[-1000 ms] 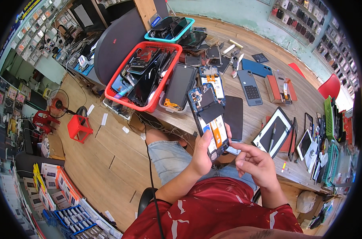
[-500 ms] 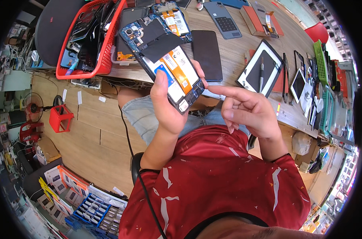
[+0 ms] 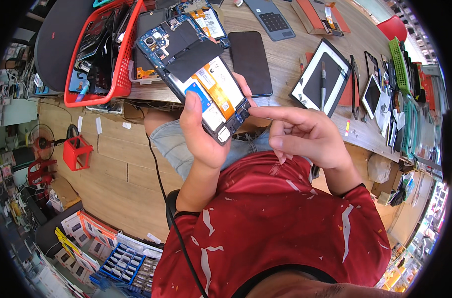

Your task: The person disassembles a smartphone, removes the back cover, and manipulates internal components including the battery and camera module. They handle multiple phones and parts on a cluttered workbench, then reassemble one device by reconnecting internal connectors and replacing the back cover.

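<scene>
My left hand [image 3: 204, 131] grips an opened smartphone [image 3: 186, 62] above my lap, thumb along its near side and fingertips round the far edge. The phone is tilted, its back cover off. Its blue circuit board and camera are at the upper end, a black sheet lies below them, and an orange flex cable crosses the white battery. My right hand [image 3: 308, 134] holds nothing that I can see. Its index finger stretches out to the phone's lower right corner, at or against the edge, while the other fingers curl loosely.
A red basket [image 3: 128, 64] of phone parts stands at the table's left. Behind the held phone lies another opened phone [image 3: 213, 25], with a dark phone [image 3: 251, 62] to its right. A pen-like tool [image 3: 323, 84] rests on a white-bordered frame [image 3: 300, 91]. A black cable [image 3: 159, 169] hangs at my left.
The whole view has shifted slightly. My right index fingertip has come closer to the lower corner of the phone. My left hand keeps the same grip.
</scene>
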A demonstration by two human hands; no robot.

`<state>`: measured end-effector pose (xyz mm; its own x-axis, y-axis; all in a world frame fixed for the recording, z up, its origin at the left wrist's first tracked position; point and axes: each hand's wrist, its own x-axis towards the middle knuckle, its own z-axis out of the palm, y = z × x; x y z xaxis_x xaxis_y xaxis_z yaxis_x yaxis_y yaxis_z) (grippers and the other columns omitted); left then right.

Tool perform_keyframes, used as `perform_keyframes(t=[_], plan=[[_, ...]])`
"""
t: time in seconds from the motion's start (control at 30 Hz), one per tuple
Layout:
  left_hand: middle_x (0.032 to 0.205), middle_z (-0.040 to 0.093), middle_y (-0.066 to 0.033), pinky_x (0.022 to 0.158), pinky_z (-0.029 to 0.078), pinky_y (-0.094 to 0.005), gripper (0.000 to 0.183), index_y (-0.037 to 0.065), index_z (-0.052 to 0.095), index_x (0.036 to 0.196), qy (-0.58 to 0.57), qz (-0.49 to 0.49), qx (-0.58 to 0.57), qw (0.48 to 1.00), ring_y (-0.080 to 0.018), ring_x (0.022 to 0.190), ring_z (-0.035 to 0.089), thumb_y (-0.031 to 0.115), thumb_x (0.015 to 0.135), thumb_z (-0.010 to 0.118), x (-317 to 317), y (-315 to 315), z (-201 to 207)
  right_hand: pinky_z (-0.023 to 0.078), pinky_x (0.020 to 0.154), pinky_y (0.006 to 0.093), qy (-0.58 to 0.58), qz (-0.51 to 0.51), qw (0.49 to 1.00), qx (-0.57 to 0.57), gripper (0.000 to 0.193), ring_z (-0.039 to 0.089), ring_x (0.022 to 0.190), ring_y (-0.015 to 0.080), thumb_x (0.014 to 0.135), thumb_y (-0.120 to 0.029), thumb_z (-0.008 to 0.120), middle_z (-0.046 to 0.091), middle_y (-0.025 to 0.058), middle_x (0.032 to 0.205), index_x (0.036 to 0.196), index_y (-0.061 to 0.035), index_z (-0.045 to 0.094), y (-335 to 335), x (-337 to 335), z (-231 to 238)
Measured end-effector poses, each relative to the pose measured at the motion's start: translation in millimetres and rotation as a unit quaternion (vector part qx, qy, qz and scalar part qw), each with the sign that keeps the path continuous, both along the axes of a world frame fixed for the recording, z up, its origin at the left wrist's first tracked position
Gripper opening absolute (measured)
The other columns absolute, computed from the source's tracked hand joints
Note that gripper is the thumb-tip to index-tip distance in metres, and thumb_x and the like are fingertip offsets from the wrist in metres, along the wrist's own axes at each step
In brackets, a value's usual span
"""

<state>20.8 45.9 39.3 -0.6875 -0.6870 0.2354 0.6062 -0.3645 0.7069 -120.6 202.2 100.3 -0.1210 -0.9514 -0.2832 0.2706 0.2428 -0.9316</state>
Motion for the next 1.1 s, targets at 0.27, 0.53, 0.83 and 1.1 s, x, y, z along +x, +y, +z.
perform_keyframes(t=[0.27,0.53,0.83,1.1], plan=[[0.101,0.067,-0.026,0.073,0.057,-0.0377,0.09,-0.01,0.031,0.162,-0.098,0.076,-0.049,0.991,-0.0282,0.079,0.068,0.061,0.107,0.032,-2.9,10.1,10.0,0.053,0.07,0.0256,0.111,0.015,0.991,-0.074,0.053,0.065,0.076,0.0091,0.1,0.005,0.072,0.067,0.0025,0.084,0.151,0.0054,0.06,2.5,2.0,-11.4],[0.106,0.066,-0.0285,0.08,0.056,-0.0383,0.092,-0.01,0.028,0.163,-0.103,0.071,-0.088,0.988,-0.0288,0.089,0.067,0.062,0.107,0.04,4.2,14.6,4.6,0.055,0.067,0.0239,0.039,0.007,0.999,0.015,0.044,0.067,0.071,0.0083,0.099,0.004,0.071,0.068,0.0013,0.083,0.143,0.0068,0.066,-4.5,-4.7,0.3],[0.12,0.068,-0.018,0.092,0.052,-0.0354,0.075,-0.008,0.058,0.133,-0.07,0.015,-0.042,0.997,-0.022,0.105,0.066,0.062,0.109,0.044,7.7,15.1,-1.0,0.061,0.06,0.0254,-0.076,-0.015,0.994,0.073,0.03,0.063,0.066,0.0081,0.102,-0.005,0.07,0.068,0.0026,0.083,0.128,0.0106,0.07,-16.7,-16.6,-2.6],[0.121,0.068,-0.0186,0.094,0.052,-0.0356,0.074,-0.009,0.057,0.134,-0.082,0.027,-0.056,0.995,-0.0233,0.107,0.067,0.059,0.111,0.04,7.6,17.4,-1.6,0.059,0.062,0.0253,-0.083,-0.005,0.994,0.073,0.03,0.062,0.069,0.0074,0.103,-0.006,0.07,0.07,0.0029,0.082,0.128,0.0102,0.07,-16.6,-18.8,-6.0]])
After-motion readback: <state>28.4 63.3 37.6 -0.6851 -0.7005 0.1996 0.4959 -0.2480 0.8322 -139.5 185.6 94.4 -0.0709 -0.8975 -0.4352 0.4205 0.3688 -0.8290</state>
